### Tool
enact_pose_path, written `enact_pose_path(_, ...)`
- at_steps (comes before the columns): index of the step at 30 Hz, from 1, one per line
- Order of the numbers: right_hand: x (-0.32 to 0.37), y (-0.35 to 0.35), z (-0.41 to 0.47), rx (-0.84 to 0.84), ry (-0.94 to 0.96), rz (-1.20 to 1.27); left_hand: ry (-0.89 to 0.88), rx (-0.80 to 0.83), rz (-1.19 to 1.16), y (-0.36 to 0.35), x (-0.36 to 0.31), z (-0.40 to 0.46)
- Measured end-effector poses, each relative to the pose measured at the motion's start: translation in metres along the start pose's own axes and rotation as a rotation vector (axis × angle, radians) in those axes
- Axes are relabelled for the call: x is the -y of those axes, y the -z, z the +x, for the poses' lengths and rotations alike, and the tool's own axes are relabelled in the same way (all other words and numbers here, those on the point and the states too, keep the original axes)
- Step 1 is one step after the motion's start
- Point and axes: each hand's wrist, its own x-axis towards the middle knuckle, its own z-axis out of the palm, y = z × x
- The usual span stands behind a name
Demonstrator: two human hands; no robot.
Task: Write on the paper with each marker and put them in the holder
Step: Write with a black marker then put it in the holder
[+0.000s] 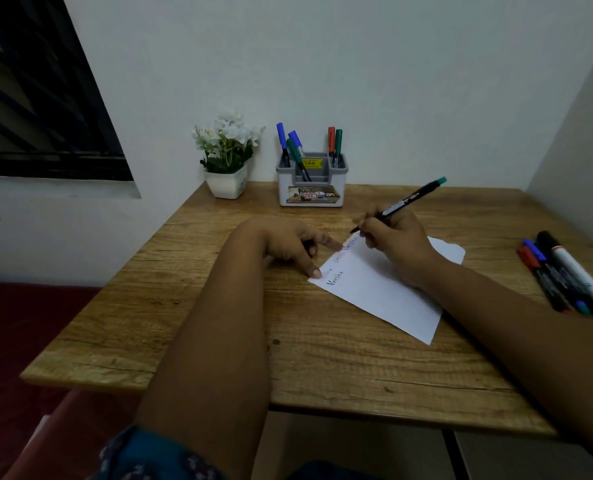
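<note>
- Gripping a green-capped marker (404, 201) in my right hand (397, 242), I have my fingers (374, 226) curled round its black barrel, the tip down on the far corner of the paper (381, 292) and the capped end angled up and away to my right.
- My left hand (289, 242) holds the paper's left edge against the bench (191, 299): index finger and thumb stretch out straight onto the sheet, while the other fingers are loosely bent.
- The paper lies slantwise between my two hands, with a few handwritten words along the edge by my left fingers.
- Beyond my fingers, against the wall, stands the holder (311, 180), a grey and white box already carrying blue, green and red-capped markers (289, 143) upright in its compartments.
- Left of the holder sits a small white pot of white flowers (226, 150).
- Well off to the right of my right hand, a bunch of loose markers (561, 275) lies side by side on the bench, one of them white-barrelled with a black cap.
</note>
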Motion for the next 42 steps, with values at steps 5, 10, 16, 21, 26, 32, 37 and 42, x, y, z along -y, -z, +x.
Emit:
enact_pose_path(5, 0.005, 0.007, -0.004, -0.042, 0.158, -0.134, -0.115, -0.496, -0.827, 0.0, -0.01, 0.007)
enact_pose_path(10, 0.016, 0.01, -0.017, 0.065, 0.308, -0.094, -0.438, -0.442, -1.625, -0.002, -0.028, 0.01)
enact_pose_path(16, 0.02, 0.003, -0.019, 0.092, 0.41, -0.13, -0.448, -0.443, -1.655, -0.012, -0.039, 0.018)
enact_pose_path(21, 0.015, 0.004, -0.015, 0.1, 0.55, -0.298, -0.453, -0.437, -1.597, -0.017, -0.046, 0.023)
enact_pose_path(26, 0.012, 0.006, -0.012, 0.046, 0.731, -0.557, -0.424, -0.437, -1.418, -0.036, -0.06, 0.028)
enact_pose_path(32, 0.019, 0.005, -0.009, -0.03, 0.785, -0.53, -0.439, -0.411, -1.362, -0.038, -0.064, 0.029)
enact_pose_path(37, 0.031, 0.004, -0.011, 0.103, 0.538, -0.475, -0.498, -0.622, -1.21, -0.021, -0.048, 0.021)
enact_pose_path(42, 0.036, -0.009, -0.003, 0.232, 0.088, -0.132, -0.495, -0.864, -0.951, -0.016, -0.035, 0.024)
